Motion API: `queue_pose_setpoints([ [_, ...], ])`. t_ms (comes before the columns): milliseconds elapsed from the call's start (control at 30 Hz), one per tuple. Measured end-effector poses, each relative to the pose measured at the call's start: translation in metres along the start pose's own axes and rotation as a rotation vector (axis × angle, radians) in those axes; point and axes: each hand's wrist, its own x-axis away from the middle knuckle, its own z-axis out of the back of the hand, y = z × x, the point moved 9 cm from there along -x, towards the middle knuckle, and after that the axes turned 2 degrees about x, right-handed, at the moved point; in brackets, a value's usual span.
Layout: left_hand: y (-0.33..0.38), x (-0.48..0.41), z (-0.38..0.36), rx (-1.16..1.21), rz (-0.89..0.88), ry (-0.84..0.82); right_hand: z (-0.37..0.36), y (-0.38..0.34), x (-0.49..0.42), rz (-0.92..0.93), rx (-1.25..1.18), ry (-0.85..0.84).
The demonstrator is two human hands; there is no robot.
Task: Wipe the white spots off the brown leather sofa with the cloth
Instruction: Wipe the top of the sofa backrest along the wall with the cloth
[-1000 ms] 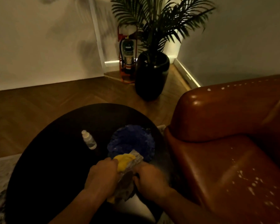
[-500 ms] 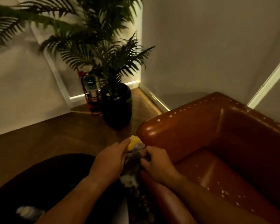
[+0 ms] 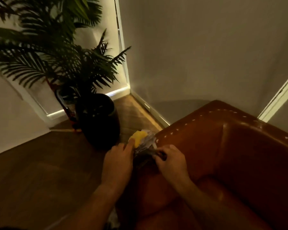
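Observation:
The brown leather sofa (image 3: 231, 155) fills the lower right; a line of white spots (image 3: 201, 116) runs along the top edge of its arm and back. Both hands hold a bunched cloth (image 3: 144, 143), yellow at its upper left and grey-white elsewhere, at the front end of the sofa arm. My left hand (image 3: 119, 161) grips the yellow part from the left. My right hand (image 3: 170, 161) pinches the grey part from the right, over the arm's top. The cloth's lower part is hidden in shadow between my hands.
A tall palm in a black pot (image 3: 98, 120) stands on the wooden floor just left of the sofa arm, with a red fire extinguisher (image 3: 68, 112) behind it. Walls meet in a corner behind; a lit baseboard (image 3: 150, 108) runs along the floor.
My hands have carried the cloth from over the dark round table to the front of the sofa arm. The view has swung right; the table, bottle and blue cloth have left the frame.

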Motion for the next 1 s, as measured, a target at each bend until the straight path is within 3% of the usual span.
queue_pose_setpoints([
  [67,-0.013,0.000,-0.042,-0.089,0.078,-0.118,-0.010,0.046,-0.010,-0.133,0.026,0.011],
  [167,-0.008,0.003,-0.067,-0.016,0.039,-0.086,-0.014,0.113,-0.021,-0.392,-0.025,-0.004],
  [233,0.002,0.006,-0.079,0.009,-0.009,-0.119,-0.022,0.134,-0.028,-0.469,-0.046,-0.082],
  [467,0.014,-0.001,-0.113,-0.143,0.111,-0.226,-0.035,0.146,-0.027,-0.414,-0.089,-0.086],
  [667,0.015,-0.003,-0.119,-0.176,0.065,-0.307,-0.025,0.147,-0.029,-0.395,-0.173,-0.062],
  [900,0.006,0.011,-0.095,-0.157,0.031,-0.339,-0.026,0.134,-0.030,-0.397,-0.072,-0.112],
  [1000,-0.002,0.001,-0.074,-0.096,0.073,-0.264,-0.017,0.132,-0.032,-0.377,-0.052,-0.103],
])
